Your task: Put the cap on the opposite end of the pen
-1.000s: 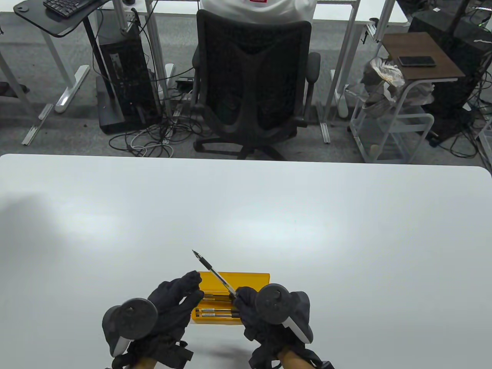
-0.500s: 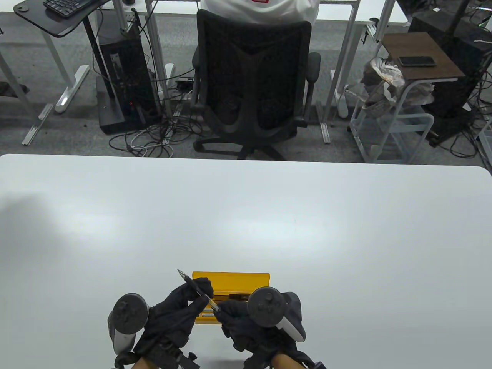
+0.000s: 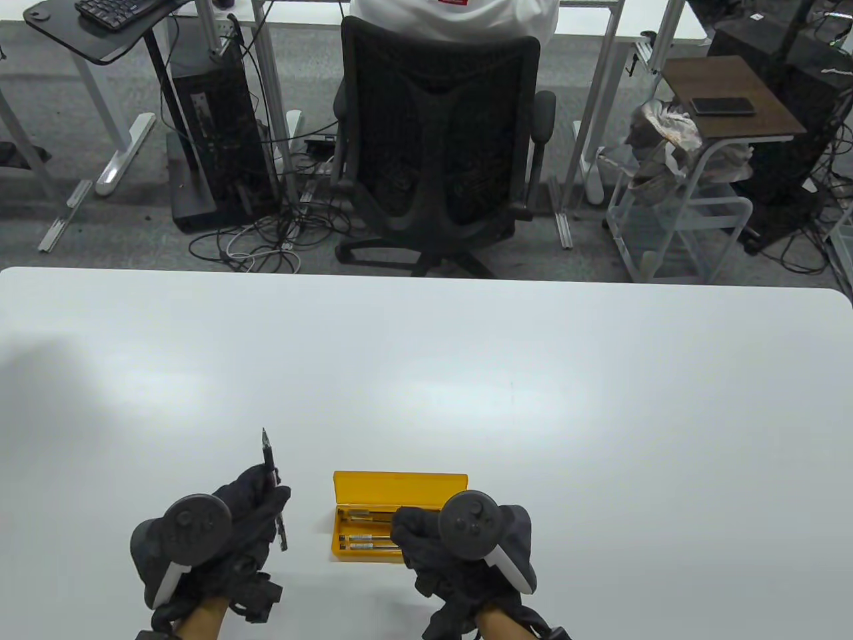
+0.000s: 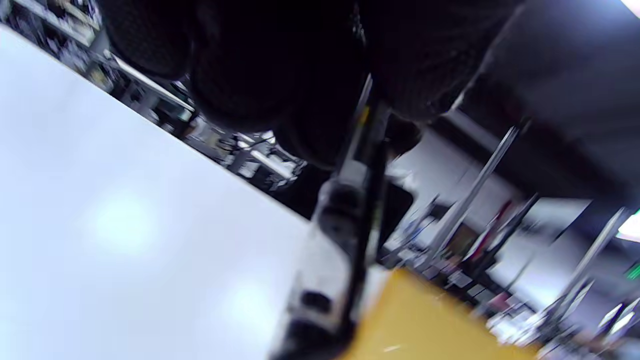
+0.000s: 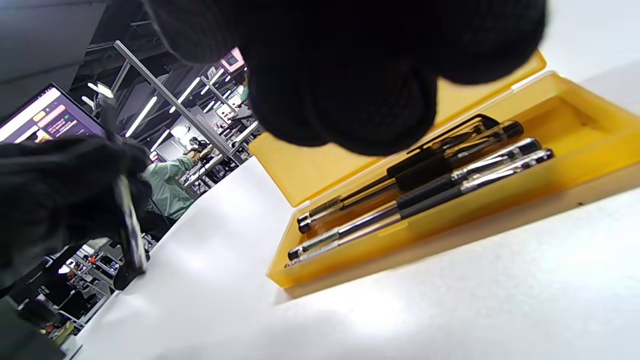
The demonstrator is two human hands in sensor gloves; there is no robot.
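In the lower left of the table view the left hand grips the pen in closed fingers, the writing tip pointing up the frame and the cap on the lower end, just above the white table. The right hand sits in the lower centre with its fingers curled over the near right end of the open yellow case; whether they hold anything cannot be told. In the right wrist view three more pens lie side by side in the case's tray.
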